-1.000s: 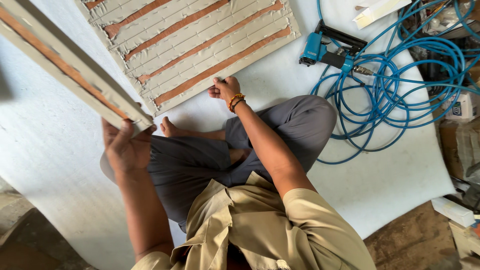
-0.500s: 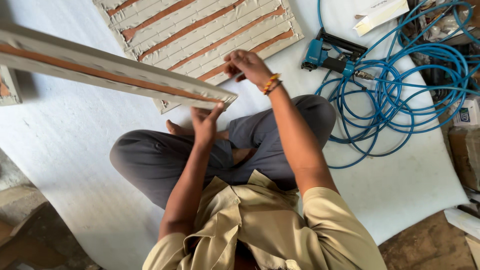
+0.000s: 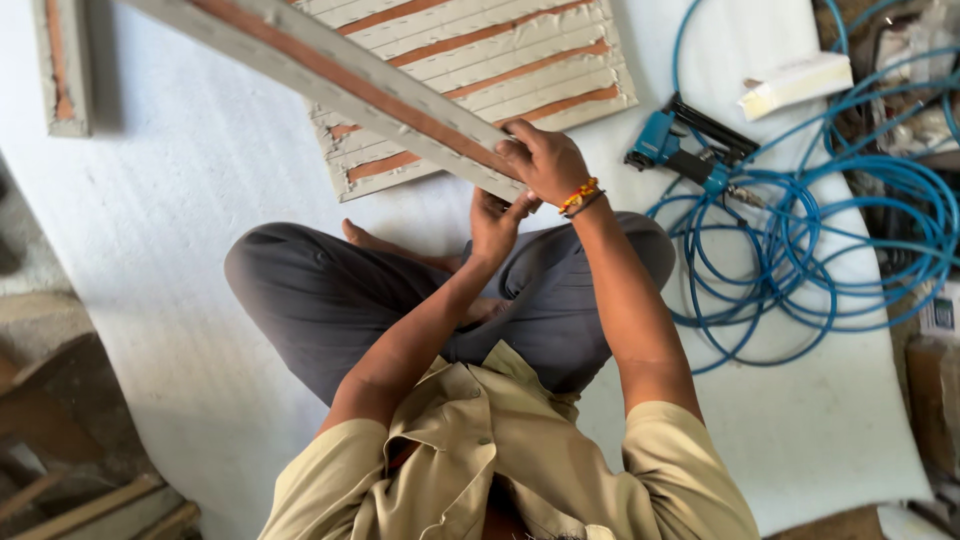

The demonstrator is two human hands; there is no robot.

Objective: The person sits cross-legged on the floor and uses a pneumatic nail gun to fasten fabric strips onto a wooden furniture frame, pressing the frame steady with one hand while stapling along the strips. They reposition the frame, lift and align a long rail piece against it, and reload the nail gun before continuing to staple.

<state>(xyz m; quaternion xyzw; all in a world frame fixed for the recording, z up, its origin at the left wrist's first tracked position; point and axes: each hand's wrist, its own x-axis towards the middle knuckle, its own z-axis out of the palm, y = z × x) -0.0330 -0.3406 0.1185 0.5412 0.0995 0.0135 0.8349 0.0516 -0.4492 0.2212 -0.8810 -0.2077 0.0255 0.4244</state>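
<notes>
Both your hands hold the near end of the long strip [image 3: 340, 85]: right hand [image 3: 545, 160] wrapped on top, left hand [image 3: 495, 222] under. It hangs above the white mat [image 3: 180, 200], over the panel [image 3: 480, 70]. Grip tight and keep it level.

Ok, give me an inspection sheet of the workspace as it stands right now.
Surface: white sheet spread on the floor, person seated cross-legged on it.
Job's things: long grey strip with brown band, held at its near end; slatted panel lying flat beyond it.
Clutter: short strip piece far left; white box; blue nail gun.
Hands: right hand grips the strip from above; left hand supports it beneath.
Cables: blue hose coiled loosely at right.
Surroundings: wooden pieces lower left.
</notes>
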